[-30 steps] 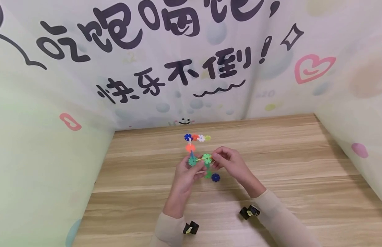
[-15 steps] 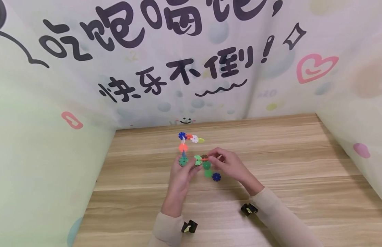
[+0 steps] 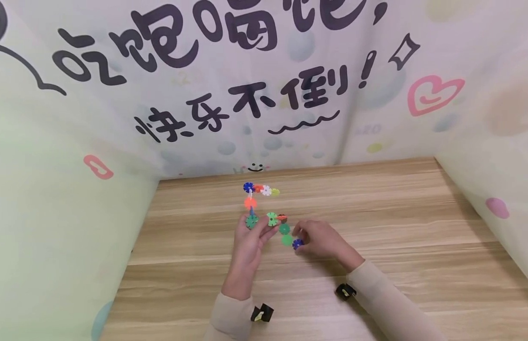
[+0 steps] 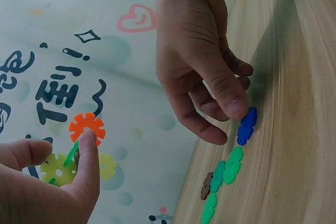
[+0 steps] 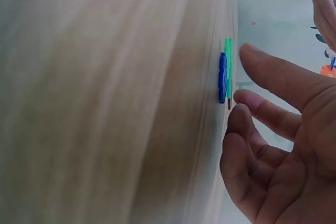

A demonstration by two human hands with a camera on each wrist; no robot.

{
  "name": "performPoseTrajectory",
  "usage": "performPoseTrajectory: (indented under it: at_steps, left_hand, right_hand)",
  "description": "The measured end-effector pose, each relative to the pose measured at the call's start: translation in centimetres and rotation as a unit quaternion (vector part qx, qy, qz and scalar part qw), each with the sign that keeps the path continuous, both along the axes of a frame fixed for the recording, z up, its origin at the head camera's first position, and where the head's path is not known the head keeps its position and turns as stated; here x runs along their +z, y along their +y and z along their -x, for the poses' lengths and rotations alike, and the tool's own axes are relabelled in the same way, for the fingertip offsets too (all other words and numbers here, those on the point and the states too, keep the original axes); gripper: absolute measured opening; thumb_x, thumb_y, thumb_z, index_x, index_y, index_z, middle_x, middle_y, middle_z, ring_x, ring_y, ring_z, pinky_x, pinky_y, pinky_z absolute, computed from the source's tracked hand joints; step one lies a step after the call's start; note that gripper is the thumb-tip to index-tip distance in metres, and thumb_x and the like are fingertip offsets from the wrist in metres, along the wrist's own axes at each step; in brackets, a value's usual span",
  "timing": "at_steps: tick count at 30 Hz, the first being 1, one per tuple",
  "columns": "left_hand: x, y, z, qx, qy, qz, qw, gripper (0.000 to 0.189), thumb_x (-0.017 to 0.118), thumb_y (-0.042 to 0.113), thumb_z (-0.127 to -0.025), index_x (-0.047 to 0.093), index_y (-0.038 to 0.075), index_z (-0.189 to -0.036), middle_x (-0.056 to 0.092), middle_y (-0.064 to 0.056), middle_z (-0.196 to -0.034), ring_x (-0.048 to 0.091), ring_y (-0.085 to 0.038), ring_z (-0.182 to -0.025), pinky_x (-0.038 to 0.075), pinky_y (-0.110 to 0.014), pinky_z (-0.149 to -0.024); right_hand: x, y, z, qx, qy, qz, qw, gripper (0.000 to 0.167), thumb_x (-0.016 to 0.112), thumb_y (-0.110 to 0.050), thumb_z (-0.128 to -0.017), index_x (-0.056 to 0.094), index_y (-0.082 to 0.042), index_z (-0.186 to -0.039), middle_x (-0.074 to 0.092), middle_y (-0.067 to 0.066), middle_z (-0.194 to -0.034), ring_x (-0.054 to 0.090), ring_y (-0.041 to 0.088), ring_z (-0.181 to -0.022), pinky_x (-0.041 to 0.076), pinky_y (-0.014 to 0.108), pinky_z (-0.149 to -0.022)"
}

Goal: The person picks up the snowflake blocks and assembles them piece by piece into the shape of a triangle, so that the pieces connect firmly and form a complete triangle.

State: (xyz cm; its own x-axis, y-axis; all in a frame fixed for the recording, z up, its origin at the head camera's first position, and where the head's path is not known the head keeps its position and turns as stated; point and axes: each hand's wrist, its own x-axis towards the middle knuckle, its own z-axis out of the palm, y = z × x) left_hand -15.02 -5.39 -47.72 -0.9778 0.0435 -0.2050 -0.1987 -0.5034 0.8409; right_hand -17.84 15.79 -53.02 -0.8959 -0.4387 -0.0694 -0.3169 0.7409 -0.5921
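Head view: the backdrop point(image 3: 264, 85) reads "快乐不倒!"; the left hand point(image 3: 251, 241) pinches a chain of snowflake discs point(image 3: 252, 208) raised off the wooden table point(image 3: 417, 227); the right hand point(image 3: 317, 238) has its fingertips at a blue disc point(image 3: 296, 244) lying on the table.

Left wrist view: thumb and finger clamp the chain's green discs point(image 4: 59, 169); the right hand's thumb point(image 4: 226, 95) touches the blue disc point(image 4: 245, 126).

Right wrist view: fingers point(image 5: 273, 85) loosely spread, gripping nothing; the discs show only edge-on.

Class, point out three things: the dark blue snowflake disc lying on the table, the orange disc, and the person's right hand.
dark blue snowflake disc point(image 4: 246, 126), left wrist view, its middle.
orange disc point(image 4: 86, 126), left wrist view, its face.
right hand point(image 3: 320, 238), head view, its back.
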Motion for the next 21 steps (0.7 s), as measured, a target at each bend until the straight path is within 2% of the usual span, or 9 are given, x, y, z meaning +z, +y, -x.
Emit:
performPoseTrajectory:
  at_steps: [5, 13, 18, 21]
  left_hand:
    - [0.07, 0.07, -0.10, 0.000, 0.003, -0.001, 1.0000, 0.033, 0.064, 0.004, -0.097, 0.038, 0.000, -0.117, 0.060, -0.022, -0.113, 0.066, -0.034, -0.106, 0.054, -0.040, -0.094]
    - [0.05, 0.32, -0.11, 0.000, 0.023, -0.009, 0.9997, 0.027, 0.063, 0.002, -0.097, 0.041, 0.003, -0.112, 0.060, -0.018, -0.107, 0.067, -0.034, -0.105, 0.053, -0.040, -0.094]
    - [0.16, 0.48, -0.15, 0.001, 0.029, -0.021, 0.9994, 0.026, 0.062, 0.001, -0.097, 0.041, 0.003, -0.111, 0.061, -0.015, -0.105, 0.066, -0.034, -0.105, 0.053, -0.040, -0.095]
    - [0.24, 0.55, -0.13, 0.004, 0.029, -0.027, 0.9992, 0.028, 0.062, 0.002, -0.097, 0.040, 0.002, -0.113, 0.062, -0.017, -0.105, 0.066, -0.035, -0.105, 0.053, -0.040, -0.095]
  right_hand:
    - [-0.05, -0.12, -0.14, 0.011, 0.006, -0.021, 0.9997, 0.036, 0.090, -0.022, -0.074, 0.070, -0.016, -0.104, 0.066, -0.005, -0.089, 0.060, 0.011, -0.081, 0.053, 0.034, -0.075]
    - [0.00, -0.28, -0.19, 0.021, 0.015, -0.037, 0.9990, 0.029, 0.088, -0.019, -0.076, 0.066, -0.017, -0.094, 0.059, -0.006, -0.082, 0.052, 0.011, -0.074, 0.049, 0.033, -0.068]
    - [-0.38, 0.11, -0.23, 0.015, 0.015, -0.009, 0.9997, 0.028, 0.085, -0.014, -0.079, 0.060, -0.020, -0.092, 0.058, -0.009, -0.077, 0.052, 0.011, -0.069, 0.047, 0.031, -0.064]
    - [-0.43, 0.48, -0.29, 0.011, 0.006, 0.035, 0.9993, 0.021, 0.077, -0.011, -0.086, 0.062, -0.020, -0.096, 0.059, -0.010, -0.076, 0.054, 0.011, -0.067, 0.048, 0.031, -0.062]
